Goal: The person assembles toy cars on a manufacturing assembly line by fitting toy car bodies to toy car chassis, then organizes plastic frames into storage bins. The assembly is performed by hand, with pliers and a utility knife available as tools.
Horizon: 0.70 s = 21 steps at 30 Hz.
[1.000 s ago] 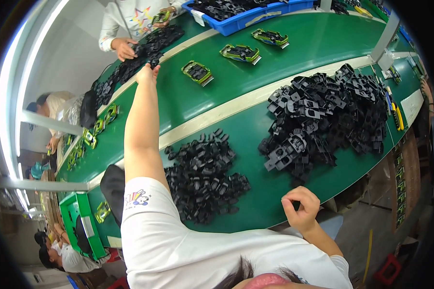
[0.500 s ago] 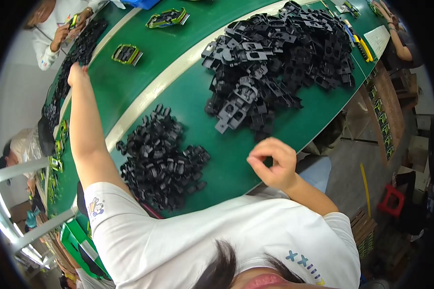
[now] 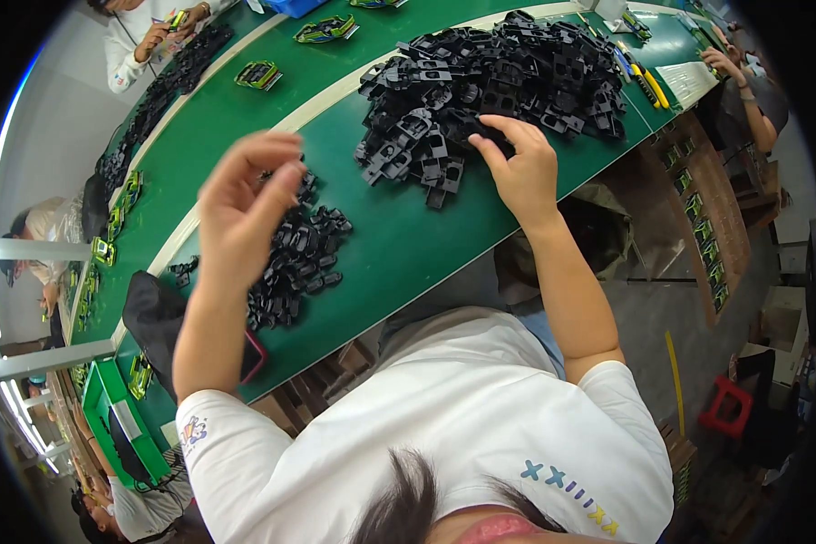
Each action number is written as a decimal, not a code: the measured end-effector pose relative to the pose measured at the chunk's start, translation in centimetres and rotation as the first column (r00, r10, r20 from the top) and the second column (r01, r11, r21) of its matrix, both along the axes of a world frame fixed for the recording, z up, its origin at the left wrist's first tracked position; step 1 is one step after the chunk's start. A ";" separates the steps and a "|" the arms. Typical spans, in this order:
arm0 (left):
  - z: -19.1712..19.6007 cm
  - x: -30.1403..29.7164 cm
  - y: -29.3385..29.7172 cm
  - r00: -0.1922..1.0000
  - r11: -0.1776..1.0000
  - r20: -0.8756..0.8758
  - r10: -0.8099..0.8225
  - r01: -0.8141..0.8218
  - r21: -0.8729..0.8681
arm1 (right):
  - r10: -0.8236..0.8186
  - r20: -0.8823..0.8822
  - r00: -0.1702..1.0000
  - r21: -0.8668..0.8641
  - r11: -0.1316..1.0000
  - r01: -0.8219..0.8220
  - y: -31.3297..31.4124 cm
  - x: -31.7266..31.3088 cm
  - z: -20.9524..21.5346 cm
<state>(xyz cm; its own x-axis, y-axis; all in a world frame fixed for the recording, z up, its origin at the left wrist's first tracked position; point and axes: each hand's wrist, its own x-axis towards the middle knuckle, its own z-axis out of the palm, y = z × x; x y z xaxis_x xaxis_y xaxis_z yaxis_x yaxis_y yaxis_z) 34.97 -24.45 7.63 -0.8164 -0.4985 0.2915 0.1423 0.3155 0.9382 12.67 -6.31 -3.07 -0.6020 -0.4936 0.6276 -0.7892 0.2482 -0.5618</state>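
My left hand (image 3: 245, 199) is raised above the pile of small black plastic clips (image 3: 304, 249), slightly blurred. Its fingers curl with the thumb apart, and nothing shows between them. At the near edge of the large heap of flat black plastic parts (image 3: 508, 77), my right hand (image 3: 526, 168) points its thumb and forefinger leftward. A dark plastic part (image 3: 461, 124) appears to sit at those fingertips, hard to separate from the heap behind.
Green-and-black assembled units (image 3: 259, 75) lie beyond a pale strip on the green table (image 3: 399, 254). Yellow-handled cutters (image 3: 648, 86) are at the far right. A green bin (image 3: 109, 399) stands lower left. Co-workers sit at the far left and right.
My left arm has drawn back from the far left to above the small clips. My right hand has moved forward from the table edge to the large heap, and my view has shifted.
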 end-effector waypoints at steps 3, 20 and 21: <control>-2.6 1.4 2.6 0.998 0.997 0.025 -0.056 0.055 0.059 | -0.007 0.025 1.000 -0.128 0.992 0.010 0.4 0.1 -0.2; -4.6 3.6 2.1 0.978 0.864 0.200 -0.063 -0.048 0.502 | 0.644 0.216 0.734 -0.320 0.757 -0.570 -2.0 10.7 2.6; -4.0 4.1 1.5 0.980 0.882 0.198 0.022 -0.112 0.458 | 0.573 0.256 0.778 -0.331 0.808 -0.487 -2.7 11.4 2.4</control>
<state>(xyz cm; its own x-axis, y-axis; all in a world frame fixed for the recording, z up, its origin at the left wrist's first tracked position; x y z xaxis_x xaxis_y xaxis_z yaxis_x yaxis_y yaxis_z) 39.06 -22.99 3.63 -0.7924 -0.5945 -0.1370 -0.0501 -0.1603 0.9858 24.04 -8.96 -0.66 -0.4773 -0.6605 0.5795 -0.5124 -0.3266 -0.7942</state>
